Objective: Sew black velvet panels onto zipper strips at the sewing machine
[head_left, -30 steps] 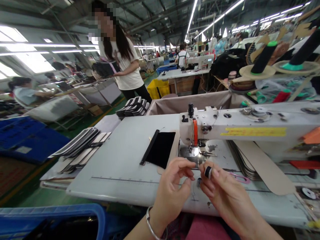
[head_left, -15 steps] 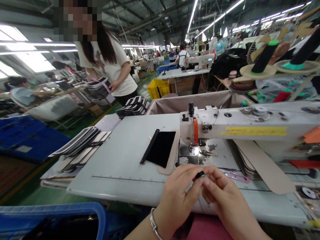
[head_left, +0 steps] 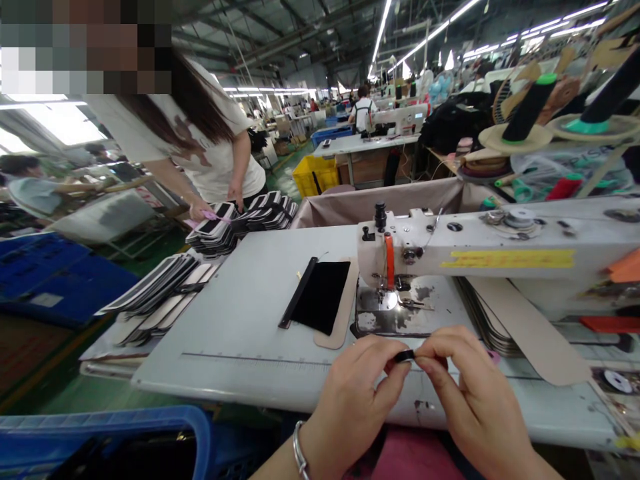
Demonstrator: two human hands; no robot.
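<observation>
While both hands meet over the near edge of the table [head_left: 235,327], a small black bobbin [head_left: 404,356] sits pinched between them, just in front of the sewing machine [head_left: 500,257] and its needle plate [head_left: 380,317]. Left hand [head_left: 357,400]: thumb and forefinger closed on the bobbin's left side, other fingers loosely curled, bracelet [head_left: 299,450] at the wrist. Right hand [head_left: 475,400]: thumb and forefinger closed on the right side — both grips are fingertip pinches, nearly fully closed, nothing else held.

Handling, judged from looks: tiny, light and rigid, probably smooth at the flanges, so it could slip or roll away if dropped. Best taken by the flat end faces or the rim, not by the wound thread, which is soft and could unravel. Any loose thread end is too fine to make out.

Around it: a black fabric piece [head_left: 323,297] lies flat left of the needle, apart from the hands. Farther left, a co-worker's hand [head_left: 200,212] rests on a stack of striped pieces [head_left: 215,233] — well apart from the bobbin. Blue crate [head_left: 150,423] sits below the table edge.
</observation>
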